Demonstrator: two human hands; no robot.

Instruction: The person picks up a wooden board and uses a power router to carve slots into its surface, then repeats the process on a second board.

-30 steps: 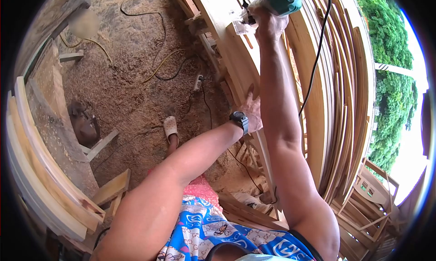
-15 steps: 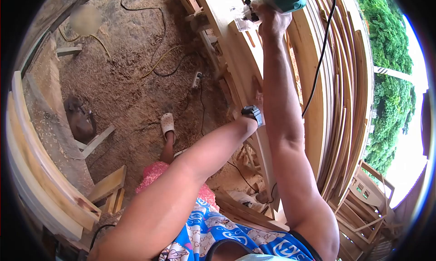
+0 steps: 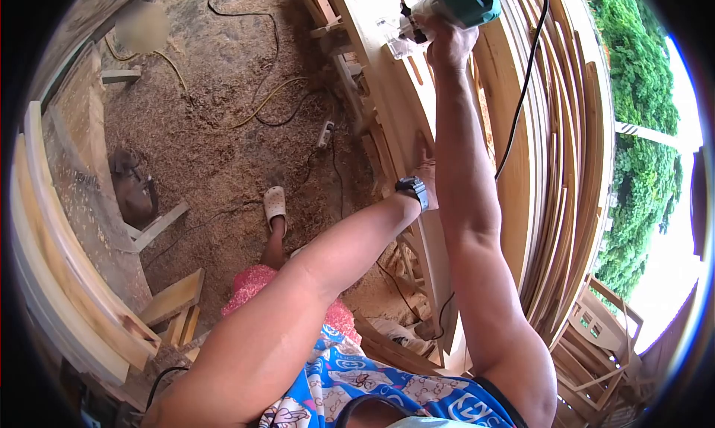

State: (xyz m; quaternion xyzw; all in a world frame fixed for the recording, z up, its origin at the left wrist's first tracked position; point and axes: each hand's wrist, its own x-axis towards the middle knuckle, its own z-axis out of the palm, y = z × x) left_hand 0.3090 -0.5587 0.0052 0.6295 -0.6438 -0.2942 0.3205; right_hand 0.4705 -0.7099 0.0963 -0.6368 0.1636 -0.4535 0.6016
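My right hand [image 3: 452,44] is wrapped round a green power tool [image 3: 469,3] with a clear guard at its front, at the top of the view. The tool stands on a pale wooden board [image 3: 398,93], near its upper end. Lower down the same board rests my left hand [image 3: 427,176], below a dark wristwatch [image 3: 412,191]. One digit of it stretches along the wood; my right forearm hides the other fingers. A black cord [image 3: 530,78] runs from the tool down beside my right arm.
Long planks [image 3: 558,204] are stacked on the right. Curved boards [image 3: 74,257] lie at the left. Cords and a white power strip [image 3: 325,134] lie on the shaving-covered floor [image 3: 216,108]. A dog-like dark shape [image 3: 134,193] rests by the left bench. My shoe [image 3: 275,204] shows below.
The tool and my right hand have shifted slightly down and to the right in view. More of my left hand shows beside my right forearm. The view has moved a little.
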